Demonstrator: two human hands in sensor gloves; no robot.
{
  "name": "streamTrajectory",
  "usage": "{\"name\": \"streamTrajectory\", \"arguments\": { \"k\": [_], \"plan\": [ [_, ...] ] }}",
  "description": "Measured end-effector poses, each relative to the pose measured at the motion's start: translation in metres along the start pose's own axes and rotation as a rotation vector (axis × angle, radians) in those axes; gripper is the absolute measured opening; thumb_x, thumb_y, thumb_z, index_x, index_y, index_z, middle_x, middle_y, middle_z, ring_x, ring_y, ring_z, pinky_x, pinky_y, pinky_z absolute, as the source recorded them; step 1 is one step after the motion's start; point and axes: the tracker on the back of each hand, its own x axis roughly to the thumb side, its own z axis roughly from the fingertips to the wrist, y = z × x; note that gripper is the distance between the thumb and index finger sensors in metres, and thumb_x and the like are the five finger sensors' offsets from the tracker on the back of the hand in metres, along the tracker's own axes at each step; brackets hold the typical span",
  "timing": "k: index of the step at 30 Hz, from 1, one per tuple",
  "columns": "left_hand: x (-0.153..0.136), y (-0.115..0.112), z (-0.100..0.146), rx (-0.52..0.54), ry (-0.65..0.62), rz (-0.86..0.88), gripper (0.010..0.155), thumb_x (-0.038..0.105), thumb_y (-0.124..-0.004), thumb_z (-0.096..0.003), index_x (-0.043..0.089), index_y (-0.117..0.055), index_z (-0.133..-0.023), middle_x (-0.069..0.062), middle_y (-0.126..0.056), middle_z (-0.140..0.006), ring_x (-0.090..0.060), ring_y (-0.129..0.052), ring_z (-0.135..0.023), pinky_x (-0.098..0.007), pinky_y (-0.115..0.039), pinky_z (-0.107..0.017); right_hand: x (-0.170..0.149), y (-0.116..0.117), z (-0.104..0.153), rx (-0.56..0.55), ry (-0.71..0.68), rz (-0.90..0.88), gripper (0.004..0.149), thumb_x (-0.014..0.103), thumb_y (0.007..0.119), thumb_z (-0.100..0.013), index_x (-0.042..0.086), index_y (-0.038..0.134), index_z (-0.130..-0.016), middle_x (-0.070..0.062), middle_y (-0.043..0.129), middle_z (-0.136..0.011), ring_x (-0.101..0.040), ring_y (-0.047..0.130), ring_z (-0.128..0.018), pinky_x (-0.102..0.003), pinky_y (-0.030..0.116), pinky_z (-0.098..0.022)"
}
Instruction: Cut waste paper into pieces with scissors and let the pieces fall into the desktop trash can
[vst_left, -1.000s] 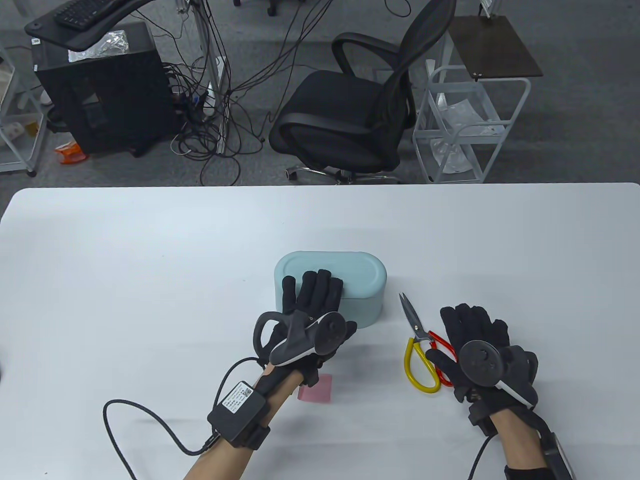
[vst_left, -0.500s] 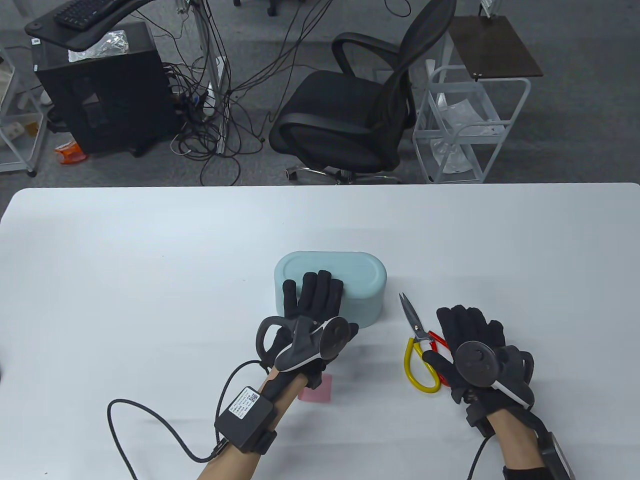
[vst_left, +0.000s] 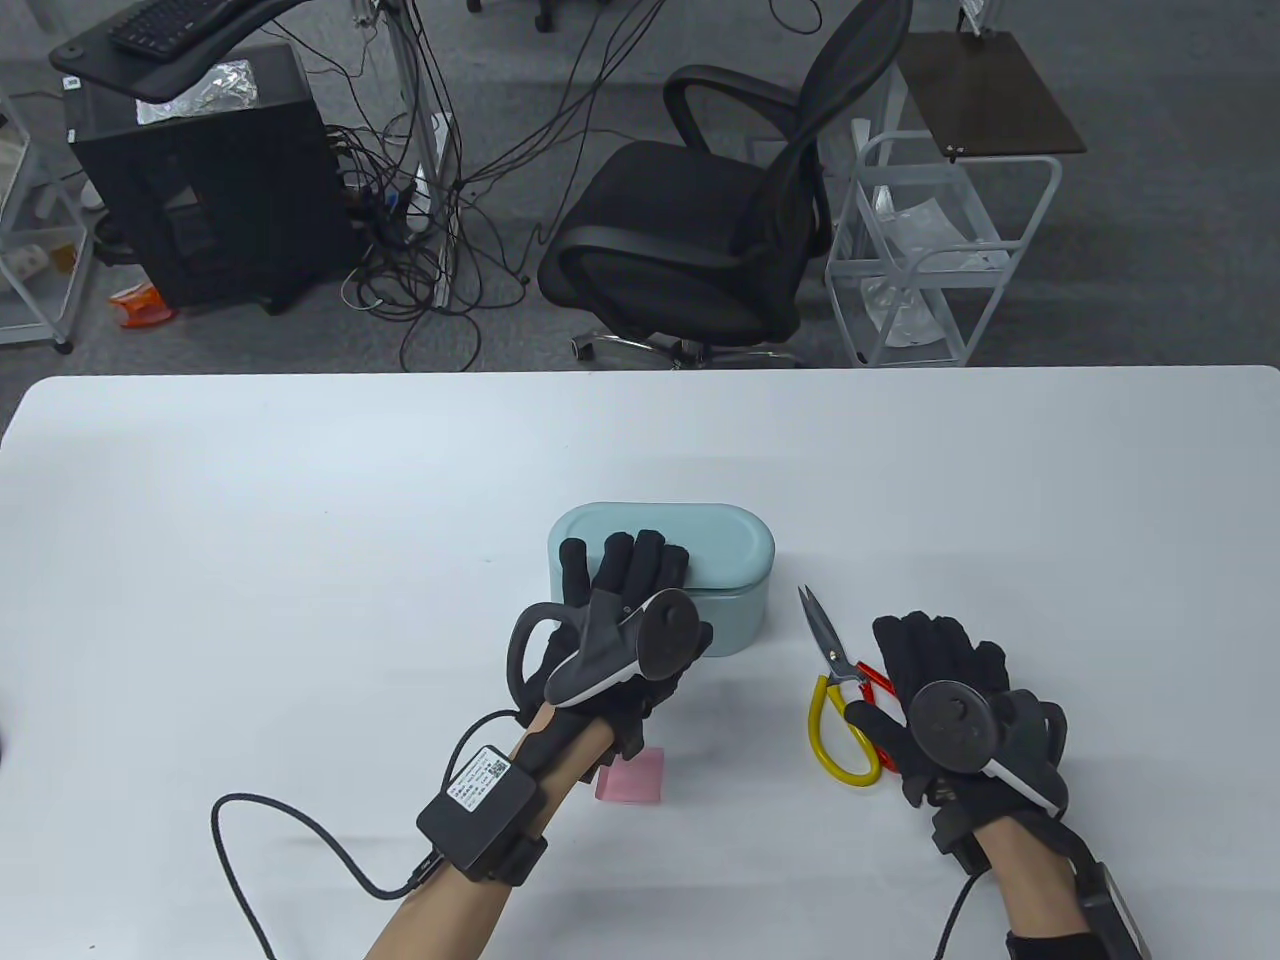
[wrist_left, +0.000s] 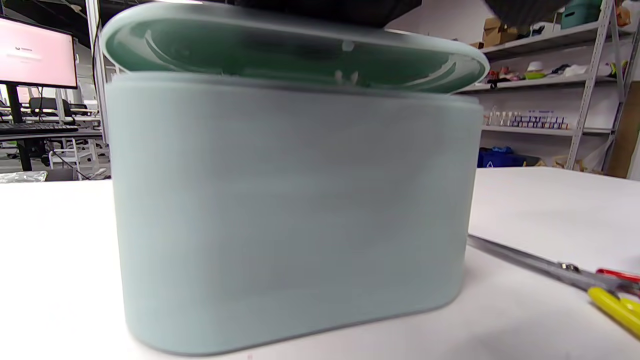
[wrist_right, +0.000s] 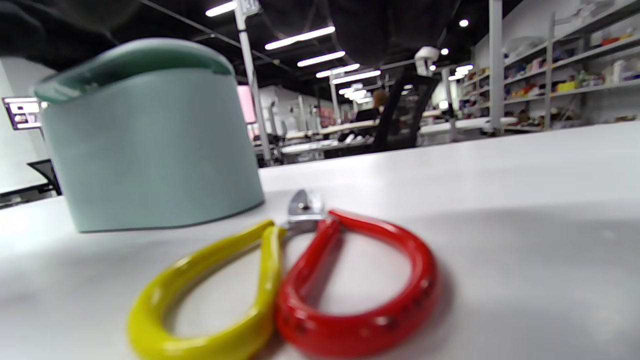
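Trash can: the pale green desktop trash can (vst_left: 735, 610) stands upright on the white table (vst_left: 300, 520), near the middle, a little toward the person.
Lid: the lid (wrist_left: 280, 55) is lifted at the near edge; in the left wrist view a dark gap shows between the lid and the body, and the greener underside of the lid is visible. The far side of the lid seems to stay on the can.
Inside of the can: it cannot be seen from any view, so I cannot tell what is in it.
Left hand: the left hand (vst_left: 615, 600) lies over the near left part of the lid, with the fingers (vst_left: 640, 560) rather straight and spread on top. Whether the thumb hooks under the lid edge, I cannot tell.
Right hand: the right hand (vst_left: 940, 680) rests with relaxed fingers over the red handle of the scissors (vst_left: 840, 690); it does not grip them, as the right wrist view shows both handle loops free on the table.
Scissors: they lie flat just right of the can, blades closed and pointing away from the person, yellow loop on the left, red loop on the right.
Waste paper: a small pink paper (vst_left: 632, 777) lies on the table near the person, beside the left wrist, apart from the can.
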Motion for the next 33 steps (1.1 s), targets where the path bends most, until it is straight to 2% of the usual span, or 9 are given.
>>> {"name": "streamTrajectory", "arguments": {
  "k": [6, 11, 17, 21, 28, 33],
  "plan": [
    [0.001, 0.015, -0.005, 0.058, 0.021, -0.013, 0.080, 0.064, -0.057, -0.0490, 0.024, -0.042, -0.117, -0.003, -0.036, -0.127, -0.039, -0.032, -0.117, -0.068, -0.021, -0.076, 0.000, 0.000, 0.000, 0.003, -0.001, -0.003, 0.084, 0.070, 0.053, -0.041, 0.023, 0.038, -0.109, -0.017, 0.051, -0.115, -0.048, 0.048, -0.103, -0.072, 0.042, -0.071],
    [0.004, 0.028, -0.014, 0.070, 0.045, -0.031, 0.079, 0.063, -0.057, -0.0491, 0.025, -0.043, -0.116, -0.002, -0.040, -0.127, -0.037, -0.033, -0.117, -0.067, -0.020, -0.077, 0.000, 0.000, 0.000, 0.010, 0.001, -0.007, 0.084, 0.070, 0.053, -0.041, 0.022, 0.038, -0.109, -0.017, 0.052, -0.115, -0.048, 0.048, -0.103, -0.072, 0.042, -0.071],
    [-0.002, 0.039, -0.030, 0.049, 0.113, 0.062, 0.081, 0.066, -0.056, -0.0483, 0.027, -0.040, -0.117, -0.001, -0.040, -0.127, -0.036, -0.032, -0.118, -0.068, -0.018, -0.078, 0.000, 0.000, 0.000, 0.010, -0.003, -0.009, 0.084, 0.070, 0.053, -0.041, 0.022, 0.038, -0.109, -0.017, 0.052, -0.115, -0.048, 0.049, -0.103, -0.072, 0.042, -0.071],
    [-0.006, 0.039, -0.040, 0.050, 0.150, 0.118, 0.084, 0.069, -0.054, -0.0474, 0.030, -0.031, -0.118, 0.002, -0.033, -0.129, -0.034, -0.026, -0.120, -0.067, -0.015, -0.078, 0.000, 0.000, 0.000, 0.011, -0.003, -0.012, 0.084, 0.070, 0.053, -0.041, 0.022, 0.038, -0.109, -0.017, 0.052, -0.115, -0.048, 0.049, -0.103, -0.072, 0.042, -0.071],
    [-0.009, 0.034, -0.058, 0.114, 0.198, 0.087, 0.085, 0.071, -0.053, -0.0463, 0.033, -0.027, -0.118, 0.005, -0.027, -0.129, -0.033, -0.021, -0.120, -0.067, -0.013, -0.079, 0.000, 0.000, 0.000, 0.013, -0.004, -0.015, 0.085, 0.070, 0.053, -0.041, 0.021, 0.038, -0.109, -0.018, 0.052, -0.115, -0.048, 0.051, -0.102, -0.072, 0.042, -0.071],
    [-0.011, 0.030, -0.065, 0.114, 0.216, 0.120, 0.087, 0.072, -0.053, -0.0455, 0.035, -0.022, -0.117, 0.007, -0.020, -0.130, -0.031, -0.013, -0.120, -0.066, -0.010, -0.080, -0.001, 0.001, -0.001, 0.015, -0.003, -0.023, 0.085, 0.070, 0.053, -0.041, 0.021, 0.038, -0.109, -0.017, 0.052, -0.115, -0.048, 0.051, -0.102, -0.072, 0.042, -0.071]
  ]
}}
